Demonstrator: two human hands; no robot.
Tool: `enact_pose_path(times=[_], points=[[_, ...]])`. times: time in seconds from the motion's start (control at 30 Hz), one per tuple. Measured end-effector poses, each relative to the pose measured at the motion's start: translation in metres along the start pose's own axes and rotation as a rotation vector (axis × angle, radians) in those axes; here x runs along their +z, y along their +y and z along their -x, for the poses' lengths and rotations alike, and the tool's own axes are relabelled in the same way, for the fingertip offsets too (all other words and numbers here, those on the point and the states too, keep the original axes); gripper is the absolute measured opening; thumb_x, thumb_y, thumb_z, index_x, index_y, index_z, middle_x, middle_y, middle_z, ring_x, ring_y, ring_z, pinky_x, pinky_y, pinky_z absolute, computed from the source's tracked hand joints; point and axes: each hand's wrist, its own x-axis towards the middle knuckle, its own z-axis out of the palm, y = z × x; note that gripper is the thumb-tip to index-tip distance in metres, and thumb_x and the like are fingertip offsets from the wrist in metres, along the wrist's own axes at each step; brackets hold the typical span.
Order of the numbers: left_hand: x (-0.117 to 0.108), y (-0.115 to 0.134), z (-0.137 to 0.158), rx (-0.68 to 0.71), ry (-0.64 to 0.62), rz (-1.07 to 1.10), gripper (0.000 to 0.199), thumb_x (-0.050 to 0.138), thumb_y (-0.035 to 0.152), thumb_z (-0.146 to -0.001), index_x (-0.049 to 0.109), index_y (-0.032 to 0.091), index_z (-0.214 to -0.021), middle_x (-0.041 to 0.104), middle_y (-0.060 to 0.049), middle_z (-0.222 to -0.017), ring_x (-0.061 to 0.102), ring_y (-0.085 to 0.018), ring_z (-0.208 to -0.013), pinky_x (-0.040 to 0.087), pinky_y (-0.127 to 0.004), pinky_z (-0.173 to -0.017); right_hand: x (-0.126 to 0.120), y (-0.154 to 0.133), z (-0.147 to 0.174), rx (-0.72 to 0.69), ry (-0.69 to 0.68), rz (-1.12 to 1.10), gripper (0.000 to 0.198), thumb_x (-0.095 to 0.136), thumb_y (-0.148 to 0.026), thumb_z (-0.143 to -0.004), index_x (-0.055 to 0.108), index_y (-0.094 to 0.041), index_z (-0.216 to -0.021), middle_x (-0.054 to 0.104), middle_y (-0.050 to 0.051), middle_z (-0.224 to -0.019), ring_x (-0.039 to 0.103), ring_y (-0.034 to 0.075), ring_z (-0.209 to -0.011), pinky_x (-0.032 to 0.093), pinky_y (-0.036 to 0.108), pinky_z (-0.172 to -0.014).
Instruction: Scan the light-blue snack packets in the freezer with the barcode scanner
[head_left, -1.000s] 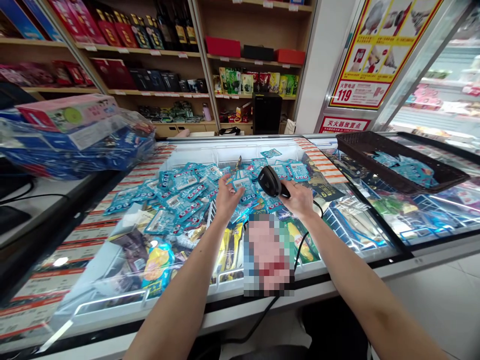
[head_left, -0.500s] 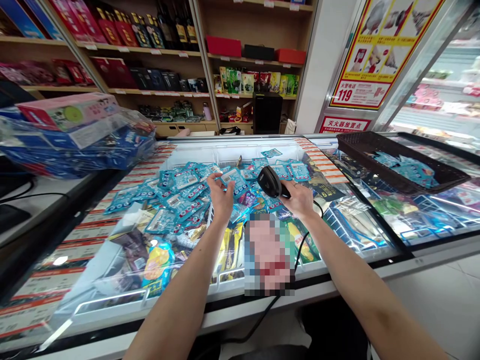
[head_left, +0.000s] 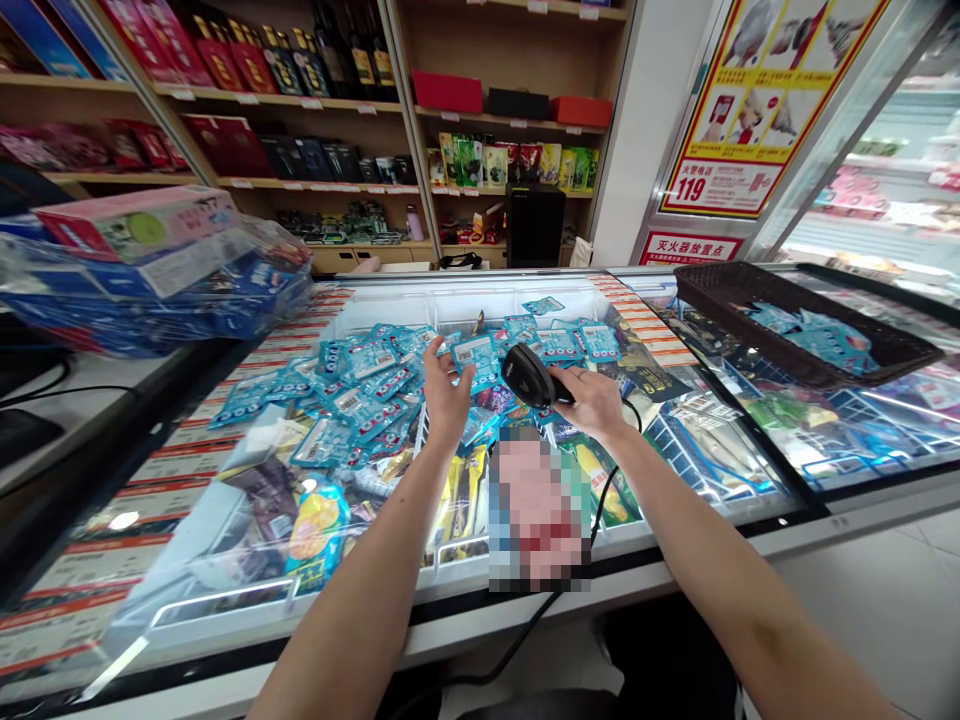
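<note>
My left hand point(head_left: 448, 398) has its thumb and fingers closed at the left edge of a small blue packet point(head_left: 478, 358), whose barcode faces up. In my right hand point(head_left: 595, 402) is a black barcode scanner point(head_left: 528, 376), gripped by its handle. Its head points left and sits just right of the packet. Around and beyond both hands, many similar blue packets point(head_left: 373, 357) lie in a loose heap on the freezer's glass top point(head_left: 247, 560). The scanner's cable point(head_left: 600, 510) runs down past my right wrist to the front edge.
A dark brown basket point(head_left: 900, 362) holding blue packets stands at the right. Plastic-wrapped boxes point(head_left: 150, 270) are stacked at the left. A pixelated patch point(head_left: 536, 510) covers something near the front edge. Shelves with bottles and boxes point(head_left: 292, 110) line the back.
My left hand has shifted slightly right, and the packet in it has turned more level. My right hand has brought the scanner head a little left and down, closer to the packet.
</note>
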Motion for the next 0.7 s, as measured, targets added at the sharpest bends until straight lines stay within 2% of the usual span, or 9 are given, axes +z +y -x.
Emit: enact_pose_path(times=[0.17, 0.3, 0.43, 0.57, 0.7], points=[[-0.0016, -0.0012, -0.0002, 0.008, 0.007, -0.041, 0.048, 0.055, 0.033, -0.077, 0.043, 0.022, -0.122, 0.055, -0.005, -0.094, 0.053, -0.014, -0.081, 0.046, -0.028, -0.072, -0.0009, 0.0002, 0.0013, -0.038, -0.02, -0.028, 0.038, 0.054, -0.034, -0.083, 0.054, -0.024, -0.119, 0.065, 0.004, -0.091, 0.058, 0.017, -0.079, 0.037, 0.026, -0.068], [-0.0032, 0.0, 0.0, 0.018, 0.026, -0.08, 0.047, 0.054, 0.034, -0.077, 0.044, 0.023, -0.122, 0.052, -0.004, -0.09, 0.051, -0.015, -0.079, 0.045, -0.028, -0.069, -0.0019, -0.0003, 0.0015, -0.072, -0.031, -0.046, 0.04, 0.053, -0.035, -0.084, 0.052, -0.023, -0.123, 0.065, 0.004, -0.091, 0.058, 0.017, -0.08, 0.037, 0.026, -0.069], [-0.0041, -0.0006, 0.0, 0.01, 0.029, -0.118, 0.05, 0.054, 0.033, -0.077, 0.042, 0.023, -0.124, 0.051, -0.005, -0.091, 0.05, -0.015, -0.077, 0.045, -0.029, -0.069, -0.0013, -0.0016, 0.0009, -0.103, -0.039, -0.06, 0.038, 0.052, -0.039, -0.084, 0.055, -0.021, -0.117, 0.064, 0.005, -0.09, 0.057, 0.018, -0.079, 0.036, 0.027, -0.069], [-0.003, 0.001, 0.0006, 0.042, 0.0, -0.083, 0.05, 0.052, 0.028, -0.079, 0.04, 0.022, -0.126, 0.052, -0.006, -0.099, 0.051, -0.016, -0.088, 0.045, -0.031, -0.078, -0.0002, -0.0025, 0.0006, -0.115, -0.011, -0.065, 0.037, 0.053, -0.04, -0.084, 0.057, -0.02, -0.114, 0.064, 0.005, -0.088, 0.056, 0.017, -0.076, 0.035, 0.027, -0.067], [-0.0018, 0.0047, 0.0018, 0.029, 0.013, -0.022, 0.05, 0.052, 0.023, -0.077, 0.041, 0.021, -0.126, 0.052, -0.008, -0.106, 0.052, -0.017, -0.095, 0.046, -0.031, -0.079, -0.0008, -0.0022, 0.0005, -0.139, 0.008, -0.09, 0.034, 0.053, -0.037, -0.084, 0.057, -0.02, -0.112, 0.064, 0.005, -0.087, 0.056, 0.017, -0.076, 0.035, 0.027, -0.067]])
